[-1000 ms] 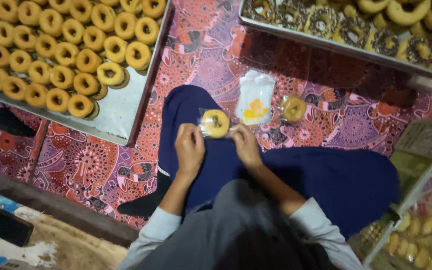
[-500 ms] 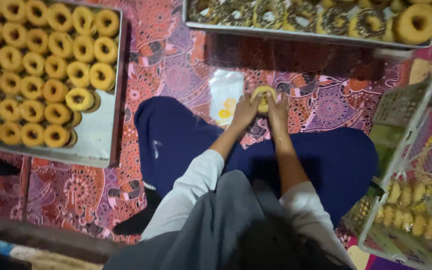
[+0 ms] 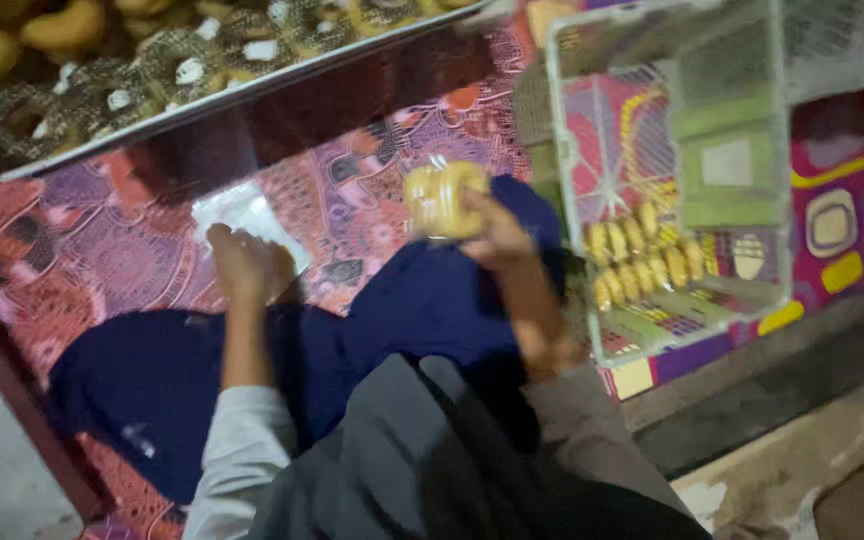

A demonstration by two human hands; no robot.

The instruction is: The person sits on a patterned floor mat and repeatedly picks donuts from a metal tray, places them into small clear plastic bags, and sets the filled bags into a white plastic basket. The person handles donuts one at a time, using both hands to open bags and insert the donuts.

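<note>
My right hand (image 3: 497,235) holds a yellow doughnut wrapped in a clear plastic bag (image 3: 442,198), lifted above my right knee, just left of a white wire basket (image 3: 572,190). My left hand (image 3: 244,265) rests on a stack of clear plastic bags (image 3: 242,212) lying on the patterned mat (image 3: 362,190) in front of my left leg. I sit cross-legged in dark blue trousers. The view is blurred by motion.
The white wire basket holds a row of packed yellow doughnuts (image 3: 642,262). A metal tray (image 3: 252,95) with sprinkled and plain doughnuts lies at the top left. A bare concrete floor strip (image 3: 802,450) runs at the lower right.
The view has swung right. My hands have parted: the right hand has carried the bagged doughnut toward the basket, the left has gone to the plastic bags.
</note>
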